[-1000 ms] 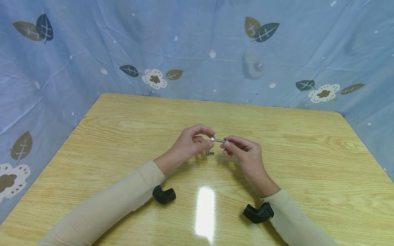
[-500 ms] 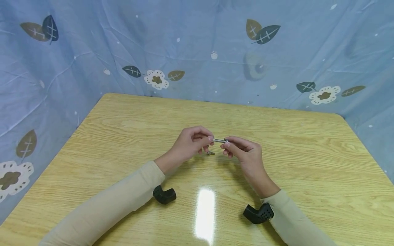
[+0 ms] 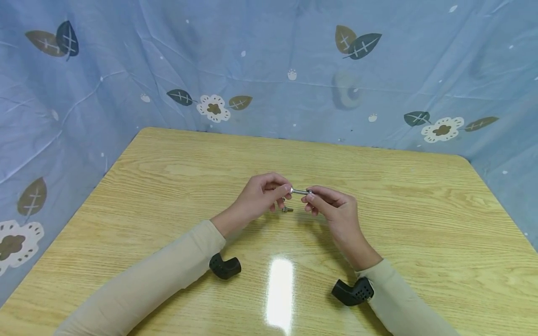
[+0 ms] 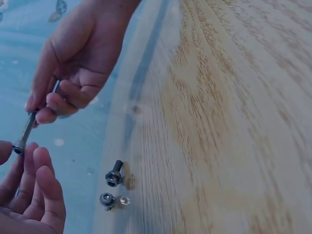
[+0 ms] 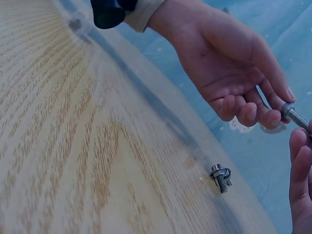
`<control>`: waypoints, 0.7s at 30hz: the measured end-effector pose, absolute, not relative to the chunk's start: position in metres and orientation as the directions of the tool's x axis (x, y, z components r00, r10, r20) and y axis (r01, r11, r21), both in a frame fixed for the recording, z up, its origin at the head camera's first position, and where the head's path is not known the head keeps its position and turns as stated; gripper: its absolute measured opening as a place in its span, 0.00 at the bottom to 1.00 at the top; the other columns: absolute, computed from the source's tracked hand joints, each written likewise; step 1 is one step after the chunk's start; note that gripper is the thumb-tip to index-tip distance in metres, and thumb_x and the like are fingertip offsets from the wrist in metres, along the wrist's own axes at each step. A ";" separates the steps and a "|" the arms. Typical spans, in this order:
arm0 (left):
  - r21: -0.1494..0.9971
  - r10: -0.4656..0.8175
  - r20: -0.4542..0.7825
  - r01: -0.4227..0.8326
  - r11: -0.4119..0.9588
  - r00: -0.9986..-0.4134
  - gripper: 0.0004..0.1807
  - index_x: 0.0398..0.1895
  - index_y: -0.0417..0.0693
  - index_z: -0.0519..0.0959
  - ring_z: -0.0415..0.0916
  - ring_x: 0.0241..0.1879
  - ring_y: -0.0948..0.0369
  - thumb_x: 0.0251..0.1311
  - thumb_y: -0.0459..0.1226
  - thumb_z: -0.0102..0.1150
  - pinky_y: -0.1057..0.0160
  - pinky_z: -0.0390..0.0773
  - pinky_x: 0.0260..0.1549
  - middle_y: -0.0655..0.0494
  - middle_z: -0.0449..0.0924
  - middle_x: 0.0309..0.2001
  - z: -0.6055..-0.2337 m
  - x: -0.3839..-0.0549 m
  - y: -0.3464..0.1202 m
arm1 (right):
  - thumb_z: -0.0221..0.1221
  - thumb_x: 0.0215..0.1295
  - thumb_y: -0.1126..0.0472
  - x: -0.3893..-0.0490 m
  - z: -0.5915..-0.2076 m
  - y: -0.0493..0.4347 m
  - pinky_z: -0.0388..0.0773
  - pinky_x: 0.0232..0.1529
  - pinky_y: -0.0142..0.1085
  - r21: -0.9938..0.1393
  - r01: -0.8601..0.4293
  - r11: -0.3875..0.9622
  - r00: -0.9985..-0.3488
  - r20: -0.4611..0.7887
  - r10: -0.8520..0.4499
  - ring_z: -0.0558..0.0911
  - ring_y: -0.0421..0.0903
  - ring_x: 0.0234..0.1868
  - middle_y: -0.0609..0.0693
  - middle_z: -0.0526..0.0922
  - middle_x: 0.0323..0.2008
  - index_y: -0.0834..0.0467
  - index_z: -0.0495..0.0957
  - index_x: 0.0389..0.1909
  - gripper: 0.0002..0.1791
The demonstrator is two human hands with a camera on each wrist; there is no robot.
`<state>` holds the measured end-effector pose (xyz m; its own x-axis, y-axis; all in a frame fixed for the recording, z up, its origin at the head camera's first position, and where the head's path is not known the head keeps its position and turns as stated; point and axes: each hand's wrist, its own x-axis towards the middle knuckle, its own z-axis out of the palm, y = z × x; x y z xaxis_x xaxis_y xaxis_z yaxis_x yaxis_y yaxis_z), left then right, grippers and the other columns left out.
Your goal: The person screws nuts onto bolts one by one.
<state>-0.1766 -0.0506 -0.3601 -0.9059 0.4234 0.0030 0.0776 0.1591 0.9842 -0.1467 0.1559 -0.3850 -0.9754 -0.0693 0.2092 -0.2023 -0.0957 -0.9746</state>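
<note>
A silver socket-head bolt is held between both hands, close above the wooden table. With thumb and fingers, my left hand pinches its head; the hex recess shows in the left wrist view. My right hand pinches the other end, and its fingertips hide that tip. In the right wrist view the bolt's thread shows between the hands. Just below the hands, a shorter bolt lies on the table. The left wrist view shows two short bolts with rings under their heads, one bolt beside another bolt.
The wooden table stretches around the hands, with a patterned blue cloth hanging behind it. A black wrist device sits at the left sleeve and another black device at the right. Light glares off the table's front.
A second ago the left thumb and fingers were spread around the bolt's head; they have come together on it. The right hand has kept its place.
</note>
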 end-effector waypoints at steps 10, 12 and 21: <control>0.986 0.413 0.014 0.082 0.147 -0.911 0.09 0.47 0.48 0.79 0.78 0.38 0.39 0.66 0.38 0.58 0.52 0.78 0.32 0.48 0.82 0.44 -0.359 -0.176 -0.050 | 0.61 0.65 0.64 -0.147 -0.386 0.157 0.81 0.30 0.31 -0.976 -0.204 -0.074 -0.976 0.209 -0.067 0.85 0.38 0.28 0.44 0.88 0.30 0.76 0.76 0.48 0.18; 0.986 0.418 0.016 0.084 0.145 -0.908 0.09 0.47 0.50 0.79 0.78 0.38 0.39 0.66 0.38 0.59 0.51 0.78 0.33 0.50 0.81 0.44 -0.359 -0.176 -0.050 | 0.61 0.65 0.64 -0.147 -0.386 0.157 0.80 0.30 0.31 -0.977 -0.204 -0.065 -0.976 0.208 -0.066 0.85 0.38 0.28 0.44 0.88 0.30 0.75 0.77 0.48 0.18; 0.988 0.444 0.007 0.075 0.135 -0.896 0.10 0.48 0.53 0.78 0.79 0.41 0.40 0.65 0.39 0.59 0.50 0.77 0.33 0.50 0.79 0.47 -0.358 -0.177 -0.051 | 0.61 0.66 0.63 -0.146 -0.386 0.157 0.81 0.32 0.32 -0.977 -0.203 -0.061 -0.976 0.207 -0.072 0.85 0.37 0.28 0.44 0.88 0.30 0.76 0.76 0.49 0.19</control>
<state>-0.1766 -0.0510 -0.3579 -0.8960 0.4440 0.0073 0.0750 0.1352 0.9880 -0.1465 0.1569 -0.3855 -0.9757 -0.0724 0.2068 -0.2026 -0.0613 -0.9773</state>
